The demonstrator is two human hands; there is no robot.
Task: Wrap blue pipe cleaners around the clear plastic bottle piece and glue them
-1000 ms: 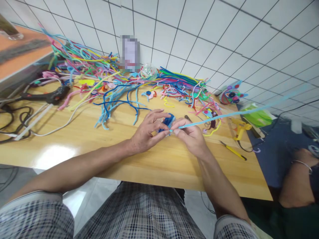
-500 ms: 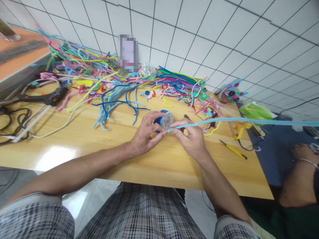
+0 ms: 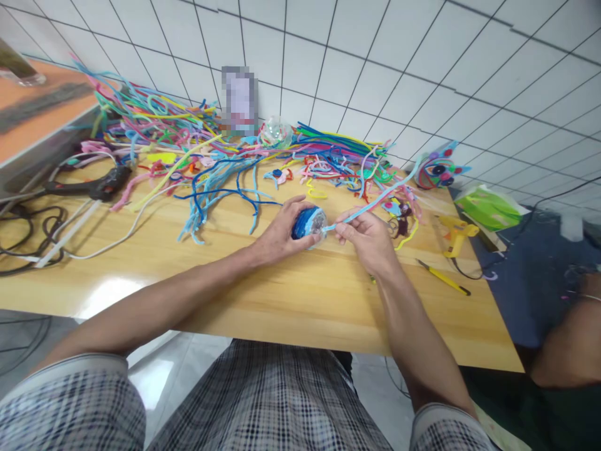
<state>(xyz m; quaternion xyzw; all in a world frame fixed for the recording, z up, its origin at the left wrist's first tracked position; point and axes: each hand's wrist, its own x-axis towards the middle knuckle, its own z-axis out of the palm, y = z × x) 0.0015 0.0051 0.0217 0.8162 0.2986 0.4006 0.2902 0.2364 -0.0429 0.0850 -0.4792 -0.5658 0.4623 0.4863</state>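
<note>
A: Our right hand (image 3: 369, 243) edged off the blue-wrapped piece (image 3: 305, 220), yeah?
B: Yep. Bare tabletop (image 3: 300, 300) runs to its front edge; our left hand (image 3: 280, 234) cups the piece over it, right's pinching the light-blue strip (image 3: 385, 194).

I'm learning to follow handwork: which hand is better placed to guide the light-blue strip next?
Probably the right hand: it pinches the light-blue strip. The left hand holds the blue-wrapped ball, so it seems better suited to steadying.
</note>
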